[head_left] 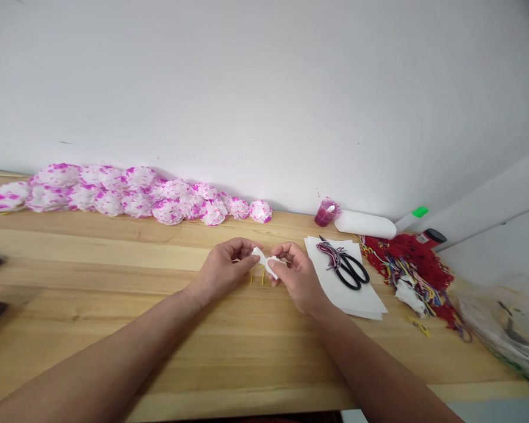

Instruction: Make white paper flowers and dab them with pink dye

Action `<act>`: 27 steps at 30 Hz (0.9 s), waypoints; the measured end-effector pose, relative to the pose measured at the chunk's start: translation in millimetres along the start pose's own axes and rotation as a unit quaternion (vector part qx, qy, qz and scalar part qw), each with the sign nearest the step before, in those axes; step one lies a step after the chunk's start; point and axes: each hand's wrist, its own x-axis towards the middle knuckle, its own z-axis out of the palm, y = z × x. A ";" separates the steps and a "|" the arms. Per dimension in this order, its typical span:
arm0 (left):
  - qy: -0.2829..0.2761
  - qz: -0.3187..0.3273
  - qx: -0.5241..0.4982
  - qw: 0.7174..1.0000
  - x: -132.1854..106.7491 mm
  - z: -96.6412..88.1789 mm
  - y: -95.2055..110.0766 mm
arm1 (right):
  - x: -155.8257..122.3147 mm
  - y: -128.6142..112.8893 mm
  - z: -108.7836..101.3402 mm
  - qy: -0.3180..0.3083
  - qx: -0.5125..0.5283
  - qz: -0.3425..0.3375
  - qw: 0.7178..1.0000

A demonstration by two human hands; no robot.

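Note:
Between my two hands is a small folded piece of white paper (260, 254), narrow at its middle and wider at both ends like a bow. My left hand (227, 264) pinches its left end between thumb and fingers. The right end is pinched by my right hand (296, 273). A thin yellow yarn (263, 276) hangs from the pinched middle, its two ends pointing down. Whether the yarn is knotted is too small to tell. Both hands are just above the wooden table (158, 329).
Pink-spotted white paper flowers (171, 200) line the wall. Right of my hands, black-handled scissors (350, 270) and purple yarn lie on white sheets (365, 302). Behind stand a cup of pink liquid (324, 214) and a white bottle (365, 223). Red yarn (418, 258) and a plastic bag (502, 323) lie farther right.

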 end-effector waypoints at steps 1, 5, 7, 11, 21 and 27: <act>-0.001 0.006 0.008 1.000 -0.9 0.5 0.9 | -0.4 0.4 0.2 -0.008 0.008 0.014 1.000; -0.029 0.033 0.019 0.999 -6.2 5.0 4.3 | -1.1 1.7 -0.1 -0.045 -0.001 0.084 0.995; -0.017 0.047 0.039 0.998 -7.8 6.7 4.9 | -0.2 1.7 -0.6 -0.047 -0.001 0.110 0.993; 0.030 0.042 0.076 0.996 -7.3 6.0 5.4 | 2.9 2.0 -1.4 -0.020 0.046 0.117 0.992; 0.018 0.041 0.092 0.995 -9.6 8.3 7.4 | 1.0 2.3 2.6 -0.048 0.076 0.122 0.988; -0.016 -0.007 0.001 1.000 -5.2 4.1 1.3 | 4.6 2.9 0.8 0.005 0.088 0.106 0.991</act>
